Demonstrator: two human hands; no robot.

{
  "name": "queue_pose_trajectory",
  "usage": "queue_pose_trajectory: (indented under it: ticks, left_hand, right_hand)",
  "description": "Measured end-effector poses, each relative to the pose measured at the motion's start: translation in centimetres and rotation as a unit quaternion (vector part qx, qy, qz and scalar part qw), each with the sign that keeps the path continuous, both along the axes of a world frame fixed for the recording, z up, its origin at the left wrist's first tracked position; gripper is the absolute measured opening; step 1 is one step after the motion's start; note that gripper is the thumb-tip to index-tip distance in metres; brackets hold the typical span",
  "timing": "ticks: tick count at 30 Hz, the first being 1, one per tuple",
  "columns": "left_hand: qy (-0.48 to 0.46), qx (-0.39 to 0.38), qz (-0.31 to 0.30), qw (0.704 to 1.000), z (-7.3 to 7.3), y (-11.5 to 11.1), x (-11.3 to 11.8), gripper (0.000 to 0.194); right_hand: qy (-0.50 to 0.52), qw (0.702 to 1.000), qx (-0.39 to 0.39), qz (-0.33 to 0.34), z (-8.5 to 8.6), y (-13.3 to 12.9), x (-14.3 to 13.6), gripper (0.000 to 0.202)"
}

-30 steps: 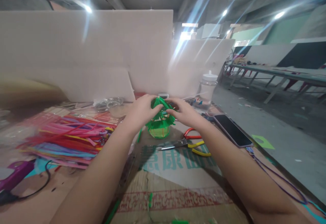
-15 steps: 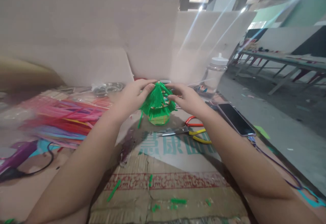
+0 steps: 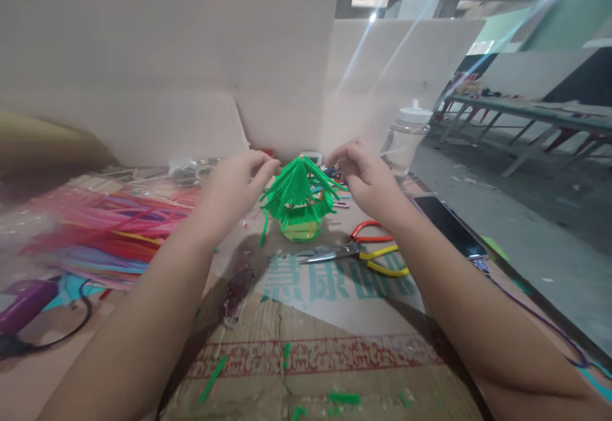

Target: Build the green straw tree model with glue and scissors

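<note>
A small green model (image 3: 306, 207), with a cone-shaped roof of green fuzzy strips in two tiers over a pale green round base, stands upright on the cardboard. Just left of its roof is my left hand (image 3: 241, 182), thumb and fingertips drawn together with nothing visible in them. My right hand (image 3: 366, 178) hovers off the roof's right side, fingers bent and thumb apart from them, holding nothing that I can see. Scissors (image 3: 356, 252) with one red and one yellow handle lie in front of the model, below my right hand.
Bundled pink, red and blue fuzzy strips (image 3: 124, 223) lie at left, above a purple glue gun (image 3: 29, 306). A lidded clear bottle (image 3: 406, 137) and a phone (image 3: 449, 226) are at right. Green scraps (image 3: 344, 398) dot the cardboard (image 3: 248, 370). Pale boards (image 3: 287, 57) stand behind.
Both hands have come away from the green roof, the left moving left and the right moving right. More of the roof now shows, and its right-hand strips spread outward. The view has shifted slightly.
</note>
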State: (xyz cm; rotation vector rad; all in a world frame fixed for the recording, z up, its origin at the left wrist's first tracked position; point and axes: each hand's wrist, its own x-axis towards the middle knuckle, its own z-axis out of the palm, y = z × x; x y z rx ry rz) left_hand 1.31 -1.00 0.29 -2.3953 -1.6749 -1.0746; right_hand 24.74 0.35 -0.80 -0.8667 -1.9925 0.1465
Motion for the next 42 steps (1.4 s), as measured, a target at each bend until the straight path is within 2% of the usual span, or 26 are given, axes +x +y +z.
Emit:
queue_pose_trajectory:
  ticks: [3,6,12,17,21,27,33,38,42]
  left_hand:
    - [-0.024,-0.009,-0.021,0.999,-0.3,0.1,-0.1,0.027]
    - [-0.029,-0.015,-0.026,0.999,-0.6,0.3,-0.1,0.031]
    - [-0.036,0.033,-0.094,0.994,-0.8,0.4,0.8,0.030]
    - [-0.090,-0.034,-0.138,0.986,-1.4,0.3,1.3,0.038]
    - [-0.099,-0.054,-0.144,0.983,-1.7,0.5,1.2,0.039]
    - [-0.090,-0.061,-0.140,0.984,-1.4,0.5,1.0,0.039]
    - [-0.075,-0.026,-0.120,0.990,-1.0,0.1,1.0,0.035]
    - [-0.088,-0.004,-0.111,0.990,-0.9,0.1,1.0,0.031]
    - [-0.108,-0.006,-0.091,0.990,-0.9,0.5,0.4,0.029]
  right_hand:
    - [-0.023,1.000,-0.018,0.006,0.0,-0.4,-0.3,0.024]
    - [-0.030,0.998,-0.047,-0.011,-0.2,-0.4,-0.6,0.019]
    - [-0.082,0.996,-0.011,-0.029,-0.7,0.1,-0.9,0.013]
    - [-0.091,0.995,-0.020,-0.040,-1.5,0.4,-1.4,0.010]
    - [-0.061,0.997,-0.041,-0.023,-1.4,0.1,-1.7,0.009]
    - [0.053,0.994,-0.095,0.022,0.0,-0.8,-1.2,0.019]
    - [0.012,0.997,-0.047,-0.066,1.4,-1.2,0.1,0.035]
    - [0.021,0.989,-0.067,-0.128,2.0,-1.1,1.6,0.046]
    - [0.000,0.984,-0.074,-0.160,2.3,-0.7,2.8,0.040]
